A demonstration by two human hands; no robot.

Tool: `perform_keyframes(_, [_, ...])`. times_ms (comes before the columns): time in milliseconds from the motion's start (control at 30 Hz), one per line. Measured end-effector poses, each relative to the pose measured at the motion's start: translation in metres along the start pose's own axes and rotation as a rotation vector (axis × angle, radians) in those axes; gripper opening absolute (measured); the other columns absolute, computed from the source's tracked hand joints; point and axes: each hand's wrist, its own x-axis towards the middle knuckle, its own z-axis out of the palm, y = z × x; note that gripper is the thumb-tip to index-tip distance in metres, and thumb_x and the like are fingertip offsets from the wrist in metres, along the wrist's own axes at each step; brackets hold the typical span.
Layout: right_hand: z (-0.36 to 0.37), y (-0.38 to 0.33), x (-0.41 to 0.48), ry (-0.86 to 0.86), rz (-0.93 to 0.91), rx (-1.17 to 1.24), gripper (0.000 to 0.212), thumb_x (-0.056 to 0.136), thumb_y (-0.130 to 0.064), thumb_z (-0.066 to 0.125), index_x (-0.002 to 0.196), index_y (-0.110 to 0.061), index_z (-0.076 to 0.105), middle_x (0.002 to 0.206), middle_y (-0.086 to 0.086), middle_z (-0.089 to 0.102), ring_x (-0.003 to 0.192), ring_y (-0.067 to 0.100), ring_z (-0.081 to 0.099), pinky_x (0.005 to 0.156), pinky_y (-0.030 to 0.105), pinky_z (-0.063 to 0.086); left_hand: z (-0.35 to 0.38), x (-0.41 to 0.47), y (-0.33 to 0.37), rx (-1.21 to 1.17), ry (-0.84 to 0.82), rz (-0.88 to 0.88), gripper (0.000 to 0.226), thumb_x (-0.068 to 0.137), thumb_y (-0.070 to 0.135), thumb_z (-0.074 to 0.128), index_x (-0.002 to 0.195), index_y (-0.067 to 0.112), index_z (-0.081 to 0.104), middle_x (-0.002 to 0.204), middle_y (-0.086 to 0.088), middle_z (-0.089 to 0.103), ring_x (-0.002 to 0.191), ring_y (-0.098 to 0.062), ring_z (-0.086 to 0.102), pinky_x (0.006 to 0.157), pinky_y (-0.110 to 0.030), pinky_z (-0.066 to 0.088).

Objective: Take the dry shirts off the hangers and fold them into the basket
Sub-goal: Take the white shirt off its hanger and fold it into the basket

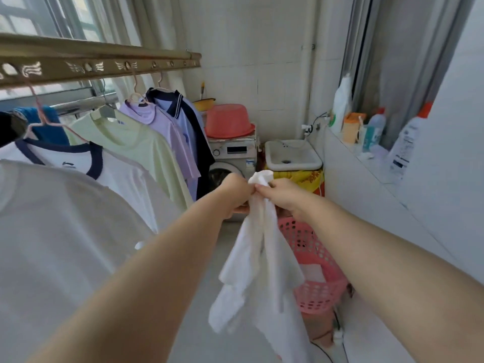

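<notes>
The held shirt (pixel 251 258) covers part of the basket (pixel 319 286), and its lower end runs off the bottom edge. The nearest hung shirt (pixel 52 244) is cut by the left edge. The bottle (pixel 403 150) label is too blurred to read.

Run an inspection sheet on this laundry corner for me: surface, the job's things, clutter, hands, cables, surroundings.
Surface: pale floor, partly hidden by the arms.
Job's things: white shirt off its hanger, hanging bunched in front of the pink basket; pale green shirt and several others on hangers along the rail.
Clutter: red basin upturned on the washing machine; bottles on the ledge.
Hands: left hand and right hand both pinch the white shirt's top.
Cables: dark cable on the floor by the basket; wire at the wall above the sink.
Surroundings: window, tiled wall.
</notes>
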Motion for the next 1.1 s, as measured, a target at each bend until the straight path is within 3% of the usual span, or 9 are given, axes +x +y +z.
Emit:
perform_keyframes(133, [-0.008,-0.006,0.004,0.005,-0.018,0.048,0.031,0.099,-0.034,0.046,0.114,-0.01,0.057,0.097,0.01,0.064,0.075,0.02,0.065,0.058,0.03,0.056,0.009,0.005,0.019,-0.079,-0.021,0.031,0.019,0.094,0.003,0.051,0.107,-0.002,0.064,0.094,-0.015,0.071,0.077,-0.021,0.069,0.063,-0.028,0.06])
perform_keyframes(300, [-0.022,-0.005,0.013,0.081,-0.034,0.072,0.031,0.097,-0.031,0.049,0.119,-0.011,0.057,0.102,0.012,0.065,0.078,0.025,0.069,0.066,0.037,0.061,0.007,0.009,0.03,-0.05,-0.186,0.086,0.022,0.088,0.001,0.058,0.109,0.003,0.067,0.101,-0.014,0.069,0.089,-0.021,0.065,0.088,-0.036,0.056])
perform_keyframes(433, [-0.033,-0.006,0.019,0.124,-0.034,0.121,0.027,0.097,-0.028,0.049,0.115,-0.011,0.059,0.098,0.011,0.069,0.076,0.022,0.069,0.063,0.032,0.06,0.011,0.012,0.035,0.051,-0.297,0.149,0.038,0.08,0.006,0.073,0.115,0.015,0.066,0.094,-0.004,0.062,0.085,-0.018,0.057,0.081,-0.029,0.052])
perform_keyframes(567, [-0.04,-0.009,0.019,0.03,-0.028,0.216,0.025,0.097,-0.025,0.048,0.11,-0.011,0.064,0.098,0.007,0.073,0.09,0.024,0.07,0.081,0.036,0.058,0.022,0.02,0.033,0.522,-0.08,0.377,0.029,0.076,0.019,0.075,0.103,0.017,0.066,0.094,-0.002,0.065,0.092,-0.023,0.063,0.079,-0.034,0.052])
perform_keyframes(667, [-0.046,-0.011,0.019,-0.038,-0.071,0.193,0.023,0.094,-0.016,0.051,0.113,-0.012,0.064,0.104,0.006,0.072,0.094,0.02,0.069,0.082,0.031,0.055,0.021,0.027,0.033,0.599,-0.022,0.462,0.014,0.075,0.015,0.073,0.084,0.014,0.062,0.081,-0.003,0.061,0.079,-0.022,0.058,0.067,-0.031,0.044])
perform_keyframes(833, [-0.053,-0.012,0.021,0.105,-0.18,-0.2,0.034,0.083,-0.021,0.059,0.116,-0.02,0.066,0.114,0.004,0.069,0.103,0.022,0.065,0.083,0.036,0.055,0.026,0.025,0.034,0.403,-0.191,0.441,0.019,0.08,0.0,0.067,0.098,0.001,0.063,0.089,-0.012,0.061,0.081,-0.018,0.054,0.078,-0.032,0.044])
perform_keyframes(967, [-0.063,-0.012,0.017,0.372,-0.359,-0.789,0.061,0.071,-0.057,0.065,0.13,-0.043,0.052,0.127,-0.007,0.059,0.122,0.019,0.048,0.089,0.031,0.042,0.027,0.026,0.031,0.524,-0.213,0.439,0.038,0.08,-0.002,0.065,0.117,0.009,0.06,0.095,-0.006,0.059,0.093,-0.024,0.057,0.084,-0.032,0.044])
perform_keyframes(1033, [-0.07,-0.008,0.017,0.168,-0.38,-0.88,0.098,0.057,-0.066,0.074,0.143,-0.042,0.033,0.137,-0.005,0.041,0.131,0.02,0.031,0.102,0.037,0.031,0.023,0.028,0.028,0.543,-0.266,0.427,0.037,0.079,0.0,0.065,0.115,0.01,0.062,0.1,-0.01,0.062,0.094,-0.024,0.058,0.081,-0.031,0.044])
perform_keyframes(1100, [-0.069,0.0,0.02,-0.048,-0.379,-0.91,0.106,0.051,-0.06,0.082,0.142,-0.038,0.032,0.134,-0.007,0.038,0.127,0.015,0.029,0.106,0.038,0.026,0.021,0.028,0.027,0.448,-0.288,0.42,0.044,0.077,-0.001,0.068,0.118,0.016,0.066,0.107,-0.007,0.067,0.094,-0.019,0.061,0.083,-0.029,0.048])
